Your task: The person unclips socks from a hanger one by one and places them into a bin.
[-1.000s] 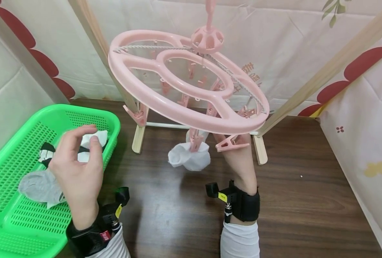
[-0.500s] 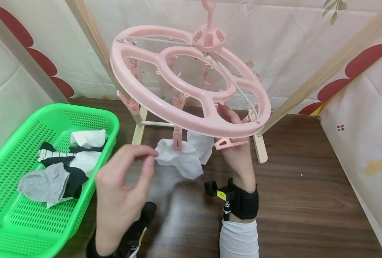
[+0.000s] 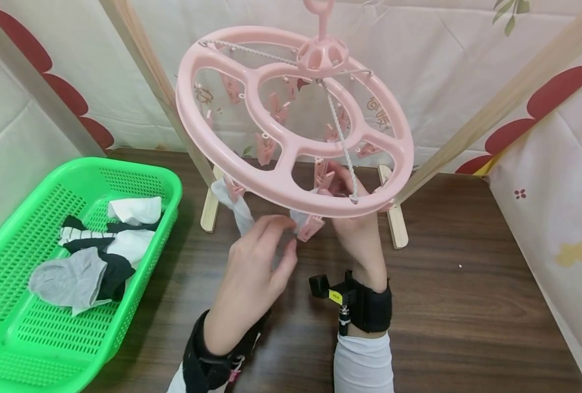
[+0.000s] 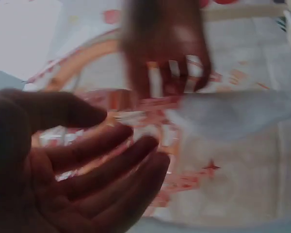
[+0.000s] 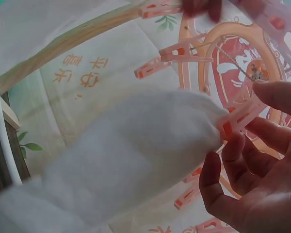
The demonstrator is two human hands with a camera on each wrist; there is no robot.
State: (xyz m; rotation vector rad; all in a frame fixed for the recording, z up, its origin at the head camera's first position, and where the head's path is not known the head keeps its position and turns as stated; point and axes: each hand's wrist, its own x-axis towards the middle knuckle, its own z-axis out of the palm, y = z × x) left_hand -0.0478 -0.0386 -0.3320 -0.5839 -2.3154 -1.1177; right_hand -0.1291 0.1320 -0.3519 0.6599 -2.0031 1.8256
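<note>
My right hand [image 3: 352,204] reaches under the near right side of the pink ring-shaped drying hanger [image 3: 296,147]. In the right wrist view its thumb and fingers pinch a pink clothespin [image 5: 242,116], whose jaws meet the end of a white sock [image 5: 131,145]. My left hand [image 3: 254,278] is below the near rim, thumb and fingers apart, beside another hanging clothespin [image 3: 312,226]. Its fingers look loosely extended, holding nothing, in the left wrist view. A second white sock [image 3: 233,202] hangs from a clip further left. The ring partly covers my right fingers in the head view.
On the left stands a green basket [image 3: 168,218] with grey, black, white and striped socks in it. Wooden stand legs [image 3: 487,114] slope down on both sides of the hanger. Several other clothespins dangle inside the ring, and a printed cloth hangs behind.
My left hand has moved right, from over the basket to under the hanger's rim. The hanger has turned, carrying a clipped white sock leftward. My right hand has stayed nearly in place.
</note>
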